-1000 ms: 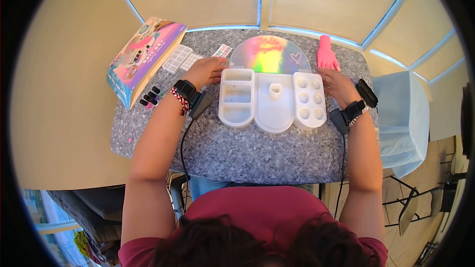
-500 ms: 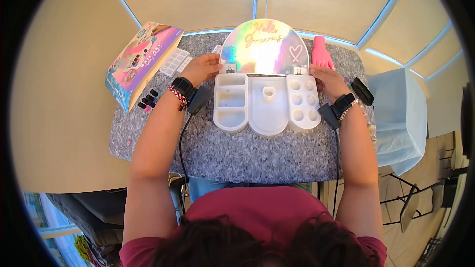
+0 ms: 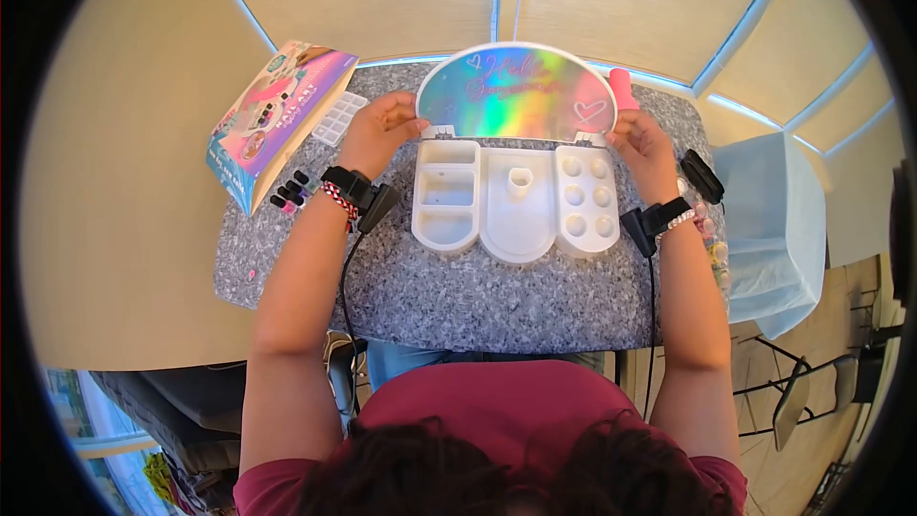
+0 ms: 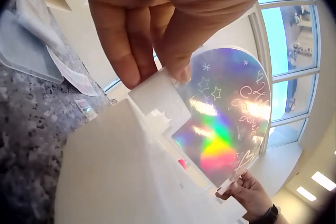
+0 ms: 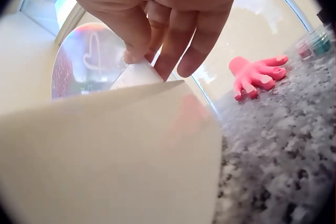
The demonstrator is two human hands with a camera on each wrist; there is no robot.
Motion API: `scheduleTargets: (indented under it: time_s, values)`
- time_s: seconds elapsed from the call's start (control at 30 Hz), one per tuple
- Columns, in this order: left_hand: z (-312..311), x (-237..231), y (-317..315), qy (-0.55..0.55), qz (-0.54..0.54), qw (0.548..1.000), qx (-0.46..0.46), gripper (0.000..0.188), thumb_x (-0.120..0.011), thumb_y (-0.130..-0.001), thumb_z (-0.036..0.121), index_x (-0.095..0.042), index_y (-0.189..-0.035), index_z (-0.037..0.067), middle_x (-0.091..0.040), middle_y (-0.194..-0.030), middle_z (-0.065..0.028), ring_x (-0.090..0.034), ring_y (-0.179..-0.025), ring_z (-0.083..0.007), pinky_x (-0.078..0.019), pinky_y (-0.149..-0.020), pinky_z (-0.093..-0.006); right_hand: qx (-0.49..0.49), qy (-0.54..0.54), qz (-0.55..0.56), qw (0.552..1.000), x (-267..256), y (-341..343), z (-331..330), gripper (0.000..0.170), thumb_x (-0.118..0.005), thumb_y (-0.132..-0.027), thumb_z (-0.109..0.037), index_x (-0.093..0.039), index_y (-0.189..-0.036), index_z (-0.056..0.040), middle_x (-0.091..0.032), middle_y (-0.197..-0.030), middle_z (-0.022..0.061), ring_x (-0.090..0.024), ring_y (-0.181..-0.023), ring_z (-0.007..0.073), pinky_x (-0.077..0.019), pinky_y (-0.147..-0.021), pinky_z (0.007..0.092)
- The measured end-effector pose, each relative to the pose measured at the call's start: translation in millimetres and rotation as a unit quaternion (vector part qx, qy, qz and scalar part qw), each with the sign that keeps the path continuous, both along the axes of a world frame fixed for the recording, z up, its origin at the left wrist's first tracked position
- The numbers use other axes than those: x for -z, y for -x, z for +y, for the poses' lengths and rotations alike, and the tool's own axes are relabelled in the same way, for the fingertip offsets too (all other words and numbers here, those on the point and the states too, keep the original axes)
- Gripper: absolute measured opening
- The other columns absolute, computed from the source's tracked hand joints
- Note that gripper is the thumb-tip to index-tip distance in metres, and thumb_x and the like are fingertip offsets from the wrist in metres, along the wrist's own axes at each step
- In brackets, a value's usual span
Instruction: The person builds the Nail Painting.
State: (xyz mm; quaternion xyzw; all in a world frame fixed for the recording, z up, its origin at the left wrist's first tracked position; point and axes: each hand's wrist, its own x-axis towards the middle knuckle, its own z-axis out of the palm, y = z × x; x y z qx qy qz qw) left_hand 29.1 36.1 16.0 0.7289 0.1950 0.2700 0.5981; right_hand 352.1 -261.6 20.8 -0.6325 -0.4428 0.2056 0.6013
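Note:
A rounded holographic panel [image 3: 516, 91] with a white rim and "Hello" lettering stands tilted at the back edge of a white tray [image 3: 521, 225]. The tray has three sections: rectangular wells on the left, a flat middle with a small raised holder, and round wells on the right. My left hand [image 3: 375, 134] pinches the white tab [image 4: 163, 100] at the panel's lower left corner, thumb against its front. On the opposite corner, my right hand [image 3: 646, 151] pinches the matching tab [image 5: 139, 74] between thumb and fingers. Both tabs overlap the tray's back edge in the head view.
A nail art box [image 3: 282, 115] stands at the left, with small polish bottles [image 3: 291, 193] and a clear compartment case [image 3: 339, 119] near it. Behind my right hand lies a pink model hand [image 5: 257, 77]. A black object [image 3: 702, 176] and small jars sit at the right edge.
The panel has risen from low behind the tray and its lower tabs have come into sight. My hands have gone from the tray's sides to pinching those tabs.

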Motion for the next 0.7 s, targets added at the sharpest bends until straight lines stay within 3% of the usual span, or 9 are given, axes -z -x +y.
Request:
scheduleTargets:
  time_s: [0.2,0.43,0.53,0.7]
  values:
    - [0,12,2,-0.026,0.016,0.999,0.009,0.031,-0.076,-0.101,0.0,-0.064,-0.13,-0.001,-0.08,-0.12,-0.0106,-0.075,-0.111,-0.0157,-0.0599,-0.1,-0.0323,0.006,0.038,-0.071,0.997,23,-10,-5,0.019,-0.068,-0.104,0.003,-0.07,-0.123,-0.0019,-0.077,-0.111,0.0028,-0.073,-0.105,0.0131,-0.0567,-0.095,0.0297]
    - [-4,9,8,-0.019,0.053,0.998,0.03,0.021,-0.073,-0.105,0.005,-0.067,-0.125,0.001,-0.078,-0.12,-0.0073,-0.073,-0.11,-0.013,-0.0578,-0.102,-0.0309,0.013,0.063,-0.136,0.989,11,-4,-5,0.016,-0.068,-0.105,0.001,-0.07,-0.121,-0.0028,-0.076,-0.108,0.0043,-0.073,-0.107,0.0128,-0.0563,-0.094,0.0298]
    - [-9,7,9,-0.045,0.063,0.997,0.021,0.02,-0.072,-0.106,0.007,-0.07,-0.124,0.0,-0.079,-0.119,-0.0063,-0.073,-0.108,-0.0122,-0.0578,-0.101,-0.0311,0.011,0.118,-0.119,0.986,7,2,-7,0.013,-0.066,-0.108,-0.006,-0.069,-0.12,-0.0038,-0.076,-0.105,0.0035,-0.071,-0.101,0.012,-0.0555,-0.091,0.0296]
    - [-21,-7,11,-0.114,0.152,0.982,0.0,0.024,-0.072,-0.107,0.015,-0.08,-0.123,0.0,-0.082,-0.112,-0.0054,-0.073,-0.105,-0.0115,-0.0556,-0.097,-0.0298,0.037,0.129,-0.185,0.973,18,0,-5,0.018,-0.064,-0.111,-0.018,-0.068,-0.121,-0.0044,-0.073,-0.097,0.0112,-0.066,-0.089,0.018,-0.0539,-0.084,0.0339]
